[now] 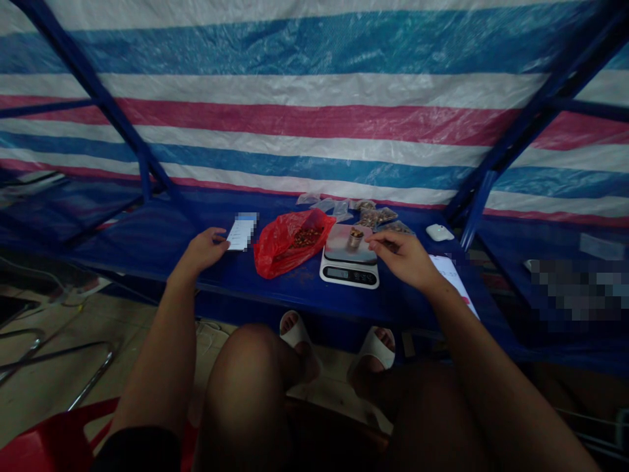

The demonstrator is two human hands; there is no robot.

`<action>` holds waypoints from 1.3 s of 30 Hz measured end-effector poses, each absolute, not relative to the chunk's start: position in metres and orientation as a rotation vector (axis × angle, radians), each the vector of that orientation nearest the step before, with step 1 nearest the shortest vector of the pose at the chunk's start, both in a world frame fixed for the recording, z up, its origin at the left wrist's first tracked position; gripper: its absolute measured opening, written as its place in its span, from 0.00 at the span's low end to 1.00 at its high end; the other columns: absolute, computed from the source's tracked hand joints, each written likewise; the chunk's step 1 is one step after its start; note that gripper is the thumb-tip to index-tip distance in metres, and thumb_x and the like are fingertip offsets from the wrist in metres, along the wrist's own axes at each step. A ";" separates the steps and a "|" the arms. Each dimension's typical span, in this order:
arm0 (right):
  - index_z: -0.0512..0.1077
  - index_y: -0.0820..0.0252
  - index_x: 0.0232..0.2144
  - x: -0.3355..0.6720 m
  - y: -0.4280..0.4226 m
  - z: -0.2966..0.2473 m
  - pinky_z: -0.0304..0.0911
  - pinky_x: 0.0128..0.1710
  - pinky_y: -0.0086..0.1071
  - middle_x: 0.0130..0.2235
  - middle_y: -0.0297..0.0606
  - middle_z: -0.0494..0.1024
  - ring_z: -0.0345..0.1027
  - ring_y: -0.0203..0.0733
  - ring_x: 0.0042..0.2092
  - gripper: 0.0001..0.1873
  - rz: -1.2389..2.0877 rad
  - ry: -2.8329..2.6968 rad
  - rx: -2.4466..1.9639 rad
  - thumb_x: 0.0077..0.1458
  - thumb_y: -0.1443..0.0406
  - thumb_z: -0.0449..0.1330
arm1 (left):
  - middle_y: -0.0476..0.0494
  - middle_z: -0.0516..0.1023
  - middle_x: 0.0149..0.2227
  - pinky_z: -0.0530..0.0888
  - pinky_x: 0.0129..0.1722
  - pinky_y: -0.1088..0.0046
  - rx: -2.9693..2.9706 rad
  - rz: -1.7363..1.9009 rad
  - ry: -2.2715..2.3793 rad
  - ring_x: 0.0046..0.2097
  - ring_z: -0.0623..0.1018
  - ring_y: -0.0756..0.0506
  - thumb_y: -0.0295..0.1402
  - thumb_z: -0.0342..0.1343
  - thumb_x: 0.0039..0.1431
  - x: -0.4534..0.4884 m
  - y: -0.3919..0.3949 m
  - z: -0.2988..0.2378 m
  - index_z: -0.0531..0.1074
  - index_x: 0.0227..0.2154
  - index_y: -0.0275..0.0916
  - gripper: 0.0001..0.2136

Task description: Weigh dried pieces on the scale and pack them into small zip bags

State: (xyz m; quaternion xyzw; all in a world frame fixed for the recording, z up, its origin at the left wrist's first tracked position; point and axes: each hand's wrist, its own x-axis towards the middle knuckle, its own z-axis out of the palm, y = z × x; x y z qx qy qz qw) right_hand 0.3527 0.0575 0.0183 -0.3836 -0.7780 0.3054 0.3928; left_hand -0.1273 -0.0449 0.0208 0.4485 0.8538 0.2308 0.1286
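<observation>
While seated at a blue table (236, 274), rests the left hand (205, 252) by the near left side of a phone (238, 235) with a lit white screen, fingers loosely curved and thumb parted. Cannot tell whether touching the phone's edge or lying just beside it. Extends the right hand (400, 254) to the right side of a white scale (325, 267), thumb and fingertips drawn narrowly together near a small metallic cup (354, 242); cannot tell whether pinching anything.

On the scale's platform (338, 249), has that cup upright, filled to the top with brown pieces (356, 233). At the scale's front, shows a display (338, 272), too small to read.

Just left of the scale, has a red plastic bag (275, 239), mouth open, with small reddish-brown bits (305, 237) inside. Behind these, has flat clear bags (341, 208) and, farther right, filled clear bags (376, 216) with brownish contents. To the right, has a small white case (439, 232) and a second phone (451, 274), partly covered by the forearm. Beyond, faces a plastic sheet (314, 124) striped blue, white and red. Below, wears white slippers (295, 332).
</observation>
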 end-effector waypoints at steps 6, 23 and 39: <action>0.86 0.53 0.40 0.352 0.058 0.018 0.75 0.42 0.43 0.44 0.42 0.90 0.81 0.50 0.40 0.16 0.764 -1.975 -0.972 0.64 0.49 0.67 | 0.31 0.85 0.60 0.78 0.65 0.51 1.317 0.886 2.612 0.62 0.83 0.30 0.37 0.56 0.71 -0.098 -0.057 0.059 0.81 0.57 0.34 0.19; 0.86 0.54 0.41 0.351 0.057 0.020 0.73 0.38 0.41 0.40 0.42 0.89 0.79 0.49 0.37 0.18 0.733 -1.939 -0.967 0.64 0.49 0.66 | 0.32 0.89 0.51 0.79 0.53 0.65 2.187 0.187 2.063 0.52 0.87 0.37 0.24 0.55 0.68 0.042 0.037 0.051 0.87 0.46 0.37 0.15; 0.86 0.55 0.41 0.351 0.056 0.019 0.74 0.42 0.42 0.41 0.42 0.89 0.80 0.51 0.41 0.16 0.729 -1.961 -0.988 0.65 0.51 0.65 | 0.34 0.90 0.50 0.79 0.55 0.66 2.124 0.233 2.045 0.51 0.87 0.37 0.30 0.64 0.66 0.040 0.053 0.040 0.87 0.49 0.41 0.12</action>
